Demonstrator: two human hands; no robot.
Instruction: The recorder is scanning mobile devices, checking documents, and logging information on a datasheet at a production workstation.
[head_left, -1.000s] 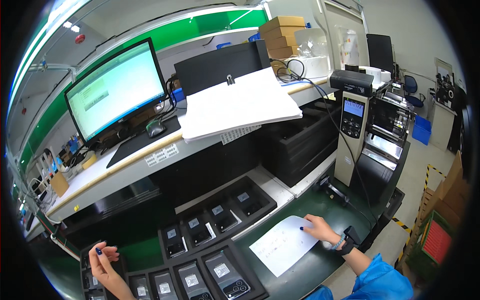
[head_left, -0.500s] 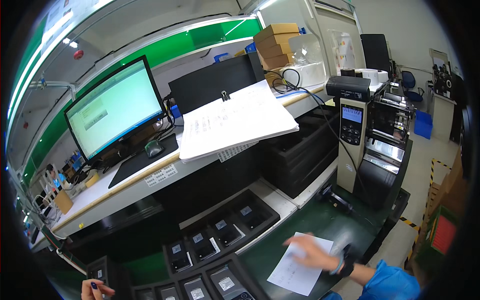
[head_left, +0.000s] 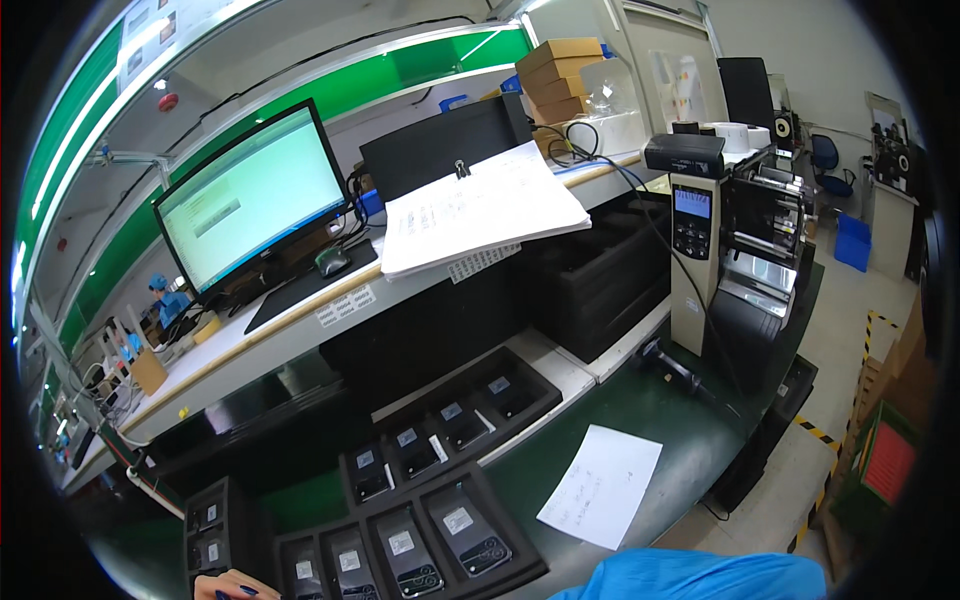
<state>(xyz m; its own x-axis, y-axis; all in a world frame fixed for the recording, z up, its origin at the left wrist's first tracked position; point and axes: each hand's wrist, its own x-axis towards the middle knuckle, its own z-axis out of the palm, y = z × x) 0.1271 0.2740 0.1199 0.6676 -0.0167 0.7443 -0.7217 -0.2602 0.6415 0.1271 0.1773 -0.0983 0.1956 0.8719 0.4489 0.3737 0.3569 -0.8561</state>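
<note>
My left hand (head_left: 237, 586) shows only in part at the bottom edge, its dark-nailed fingers bent and close together. It is at the near left corner of a black foam tray (head_left: 528, 568); what it holds, if anything, is cut off. In that tray lie several phones with white labels, one large phone (head_left: 466, 530) at its right end. Behind it, a second foam tray (head_left: 540, 388) holds several dark phones with small labels. My right hand is out of view; only the blue sleeve (head_left: 700, 575) shows. A handwritten paper sheet (head_left: 602, 487) lies on the green bench, beyond the sleeve.
A label printer (head_left: 693, 270) stands at the right, with a handheld scanner (head_left: 672, 366) before it. The shelf above carries a monitor (head_left: 255, 205), a mouse (head_left: 333, 261) and a clipped paper stack (head_left: 485, 215). Another black foam tray (head_left: 225, 500) stands at left.
My right hand has left the paper sheet and dropped out of view, leaving only the sleeve. My left hand has shifted slightly right, to the tray's corner. The whole view has tilted a little.
</note>
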